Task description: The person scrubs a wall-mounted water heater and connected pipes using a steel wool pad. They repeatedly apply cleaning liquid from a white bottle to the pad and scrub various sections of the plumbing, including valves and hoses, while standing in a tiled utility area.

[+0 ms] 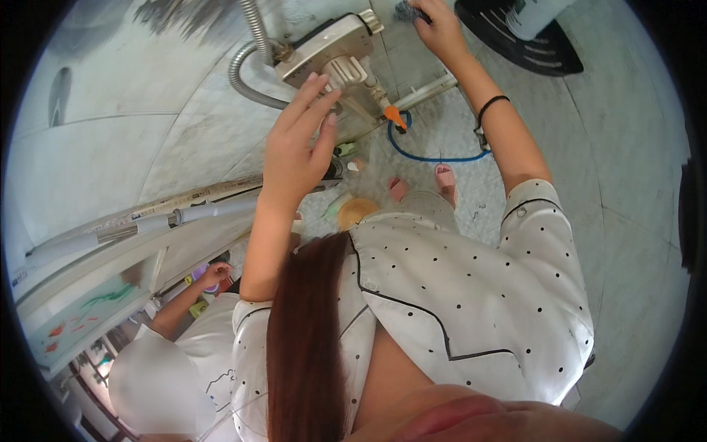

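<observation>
My right hand [442, 30] reaches to the tiled wall at the top of the head view and grips a grey scouring pad [410, 11], partly cut off by the picture's edge. My left hand [298, 141] is raised with its fingers apart and holds nothing. Its fingertips overlap the lower edge of a metal wall-mounted water fixture [326, 47] with a ribbed knob [347, 72]; I cannot tell whether they touch it. A flexible metal hose [237, 72] joins the fixture's left side. Below it hangs a small tap with an orange handle [393, 115].
A black corner shelf [544, 58] carries a white bottle [530, 19] at upper right. A blue hose [436, 159] curves across the floor near my pink slippers [445, 177]. A yellowish round container [356, 212] stands below. At left, another person [204, 326] is beside a sliding door frame [160, 259].
</observation>
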Demonstrator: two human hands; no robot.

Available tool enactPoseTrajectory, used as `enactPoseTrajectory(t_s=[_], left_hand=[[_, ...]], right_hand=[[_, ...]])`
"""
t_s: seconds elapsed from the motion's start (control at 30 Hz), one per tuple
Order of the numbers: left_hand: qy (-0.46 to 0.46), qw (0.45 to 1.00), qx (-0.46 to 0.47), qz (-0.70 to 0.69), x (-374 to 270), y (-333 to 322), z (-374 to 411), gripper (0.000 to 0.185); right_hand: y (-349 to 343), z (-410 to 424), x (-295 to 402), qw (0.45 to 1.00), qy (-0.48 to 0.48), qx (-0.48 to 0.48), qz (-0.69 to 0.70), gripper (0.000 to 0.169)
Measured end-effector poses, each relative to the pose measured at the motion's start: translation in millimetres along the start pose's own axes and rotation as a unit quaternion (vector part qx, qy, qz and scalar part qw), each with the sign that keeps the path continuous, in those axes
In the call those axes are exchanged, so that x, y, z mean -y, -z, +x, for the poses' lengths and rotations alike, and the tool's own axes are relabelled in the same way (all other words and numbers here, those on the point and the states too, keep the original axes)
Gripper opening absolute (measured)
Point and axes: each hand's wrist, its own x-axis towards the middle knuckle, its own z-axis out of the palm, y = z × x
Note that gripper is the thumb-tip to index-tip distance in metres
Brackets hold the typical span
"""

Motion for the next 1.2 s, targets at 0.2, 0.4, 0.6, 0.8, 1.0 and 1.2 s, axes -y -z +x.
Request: enactPoseTrajectory(t_s=[0.2,0.4,0.6,0.8,1.0,1.2], left_hand=[[0.049,0.998,0.034,-0.011,3.7,-20.0,-14.7,0.026],[0.055,0.994,0.063,-0.068,5.9,-48.3,-23.4,0.025],[0.075,0.994,0.06,-0.058,12.4,-66.6,-32.6,0.021],[0.096,0.991,0.072,-0.064,18.5,-66.4,-44.9,0.022],[0.122,0.983,0.104,-0.095,17.5,-76.0,-35.5,0.022],[0.114,0.977,0.127,-0.127,16.9,-95.2,-16.2,0.023]], right_hand=[[-24.6,17.3,19.2,0.985,0.079,-0.132,0.079,0.027],[-84.4,-104.4,-57.7,0.984,-0.155,-0.082,0.022,0.029],[-100.3,-76.3,-7.2,0.985,-0.049,-0.152,0.071,0.033],[-111.4,-90.5,-3.5,0.98,-0.071,-0.146,0.119,0.032],[-131.7,-122.4,-18.0,0.99,-0.071,-0.07,0.1,0.034],[-109.2,-76.5,6.4,0.978,-0.039,-0.128,0.158,0.035]])
